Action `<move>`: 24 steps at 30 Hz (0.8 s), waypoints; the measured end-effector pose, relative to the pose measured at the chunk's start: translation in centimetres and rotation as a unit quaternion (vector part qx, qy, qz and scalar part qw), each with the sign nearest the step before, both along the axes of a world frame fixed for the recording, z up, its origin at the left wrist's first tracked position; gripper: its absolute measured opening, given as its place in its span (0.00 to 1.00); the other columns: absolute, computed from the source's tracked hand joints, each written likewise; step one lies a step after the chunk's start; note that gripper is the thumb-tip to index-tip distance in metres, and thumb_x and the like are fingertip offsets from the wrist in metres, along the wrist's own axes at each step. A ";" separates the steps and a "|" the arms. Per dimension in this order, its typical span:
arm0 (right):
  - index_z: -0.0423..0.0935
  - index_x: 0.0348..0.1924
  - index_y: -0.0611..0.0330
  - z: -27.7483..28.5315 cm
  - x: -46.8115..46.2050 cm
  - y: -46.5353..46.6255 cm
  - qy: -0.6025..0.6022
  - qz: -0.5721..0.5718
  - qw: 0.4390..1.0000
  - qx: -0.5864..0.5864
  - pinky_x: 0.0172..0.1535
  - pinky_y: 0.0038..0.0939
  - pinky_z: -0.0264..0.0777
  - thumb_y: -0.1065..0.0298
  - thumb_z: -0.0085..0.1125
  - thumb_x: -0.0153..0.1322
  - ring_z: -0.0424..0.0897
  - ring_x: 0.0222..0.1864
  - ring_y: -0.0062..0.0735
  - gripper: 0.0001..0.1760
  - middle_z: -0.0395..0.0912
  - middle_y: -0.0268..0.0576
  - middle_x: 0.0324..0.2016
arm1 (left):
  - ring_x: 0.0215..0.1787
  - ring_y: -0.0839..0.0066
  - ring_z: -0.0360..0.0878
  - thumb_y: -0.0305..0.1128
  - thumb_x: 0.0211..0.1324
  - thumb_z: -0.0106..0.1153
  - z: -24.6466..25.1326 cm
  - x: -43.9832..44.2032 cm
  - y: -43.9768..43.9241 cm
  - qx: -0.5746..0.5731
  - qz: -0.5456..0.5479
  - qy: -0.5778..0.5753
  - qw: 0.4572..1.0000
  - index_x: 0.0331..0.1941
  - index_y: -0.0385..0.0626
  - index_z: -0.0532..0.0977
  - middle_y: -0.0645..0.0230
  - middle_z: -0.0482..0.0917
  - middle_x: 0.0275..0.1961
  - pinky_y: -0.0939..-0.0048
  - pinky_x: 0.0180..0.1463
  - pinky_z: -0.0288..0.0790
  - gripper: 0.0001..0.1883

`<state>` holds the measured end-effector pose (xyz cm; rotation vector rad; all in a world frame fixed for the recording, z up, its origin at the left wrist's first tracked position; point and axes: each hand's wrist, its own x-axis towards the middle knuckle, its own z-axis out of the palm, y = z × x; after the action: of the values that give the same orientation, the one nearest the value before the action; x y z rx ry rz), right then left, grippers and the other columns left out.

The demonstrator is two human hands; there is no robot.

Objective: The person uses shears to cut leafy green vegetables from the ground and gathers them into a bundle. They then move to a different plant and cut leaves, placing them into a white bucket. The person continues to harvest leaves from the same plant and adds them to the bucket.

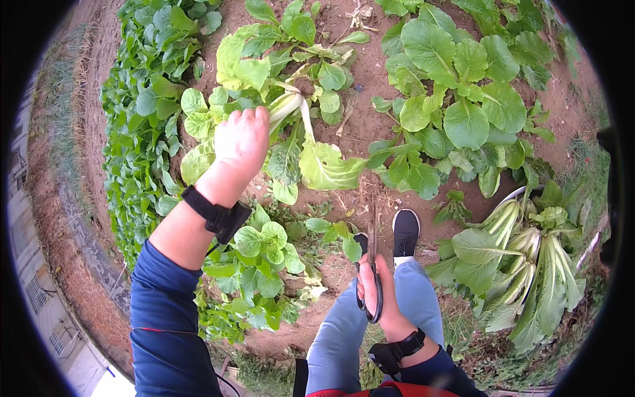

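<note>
My left hand [241, 141] is closed around the pale stalks of a leafy green vegetable [286, 106], low over the soil. This plant lies tilted, its white stalk base pointing up and right, with a yellowing, holed leaf [327, 167] spread beside it. Whether the base is still joined to the ground, I cannot tell. In my right hand [384, 297] is a pair of scissors [373, 228] with black handles and brown-stained blades. The blades point away from me and look nearly together, well apart from the held plant. My fingers partly hide the handles.
A bowl-like container [513, 193], showing only its rim, holds harvested greens [526, 258] at right. Large growing greens [456, 89] stand ahead right. A dense leafy row [141, 129] runs along the left. Smaller plants [258, 268] grow near my left forearm. My shoe [406, 233] is on the soil.
</note>
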<state>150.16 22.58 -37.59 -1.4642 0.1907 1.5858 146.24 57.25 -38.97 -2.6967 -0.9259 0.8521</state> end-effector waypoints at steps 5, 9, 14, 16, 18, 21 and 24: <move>0.64 0.47 0.62 -1.2 0.3 -1.3 -0.009 0.063 0.998 0.017 0.32 0.24 0.61 0.56 0.59 0.70 0.63 0.27 0.19 0.22 0.62 0.31 0.25 | 0.32 0.57 0.80 0.36 0.58 0.56 5.2 -7.6 -6.9 -0.138 0.087 -0.141 0.976 0.48 0.46 0.72 0.59 0.79 0.37 0.58 0.35 0.75 0.15; 0.65 0.50 0.66 -1.4 0.0 -1.8 -0.072 0.225 0.971 0.040 0.43 0.37 0.67 0.57 0.63 0.66 0.73 0.39 0.44 0.27 0.71 0.51 0.35 | 0.41 0.55 0.79 0.32 0.59 0.55 5.4 -12.2 -11.6 -0.231 0.149 -0.141 0.951 0.55 0.44 0.70 0.56 0.78 0.42 0.60 0.40 0.75 0.20; 0.66 0.48 0.67 -1.2 -0.3 -1.6 -0.102 0.264 0.953 0.111 0.47 0.42 0.66 0.54 0.64 0.65 0.73 0.45 0.59 0.28 0.72 0.61 0.41 | 0.43 0.51 0.76 0.28 0.57 0.56 4.8 -14.7 -16.2 -0.305 0.225 -0.148 0.913 0.55 0.42 0.70 0.55 0.77 0.43 0.58 0.47 0.73 0.21; 0.66 0.46 0.67 -1.2 -0.3 -1.4 -0.094 0.282 0.950 0.100 0.47 0.42 0.67 0.54 0.65 0.66 0.74 0.44 0.59 0.28 0.72 0.60 0.40 | 0.44 0.48 0.74 0.25 0.57 0.56 4.5 -15.5 -17.7 -0.342 0.259 -0.189 0.883 0.57 0.40 0.69 0.55 0.77 0.43 0.57 0.50 0.71 0.22; 0.66 0.45 0.68 -1.1 -0.1 -1.1 -0.077 0.299 0.948 0.077 0.46 0.42 0.67 0.53 0.64 0.66 0.74 0.44 0.59 0.28 0.72 0.61 0.39 | 0.46 0.48 0.75 0.23 0.56 0.56 3.7 -16.6 -18.8 -0.356 0.233 -0.169 0.889 0.58 0.40 0.68 0.55 0.77 0.46 0.58 0.51 0.71 0.23; 0.67 0.43 0.68 -0.9 0.1 -0.7 -0.063 0.321 0.944 0.038 0.44 0.43 0.68 0.52 0.64 0.66 0.75 0.42 0.60 0.28 0.73 0.61 0.37 | 0.54 0.55 0.73 0.25 0.58 0.54 2.1 -18.8 -20.6 -0.391 0.204 -0.202 0.875 0.60 0.42 0.67 0.53 0.75 0.54 0.62 0.57 0.68 0.24; 0.67 0.44 0.66 -0.6 0.1 -0.4 -0.101 0.326 0.939 0.037 0.40 0.43 0.68 0.52 0.63 0.66 0.75 0.36 0.59 0.26 0.74 0.58 0.31 | 0.63 0.61 0.68 0.34 0.63 0.49 1.2 -20.9 -21.3 -0.421 0.219 -0.146 0.868 0.59 0.46 0.69 0.56 0.72 0.60 0.63 0.65 0.62 0.21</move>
<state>150.30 22.13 -38.22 -1.7186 -0.5241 1.9037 125.30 35.93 -37.77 -3.4860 -1.5784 1.1661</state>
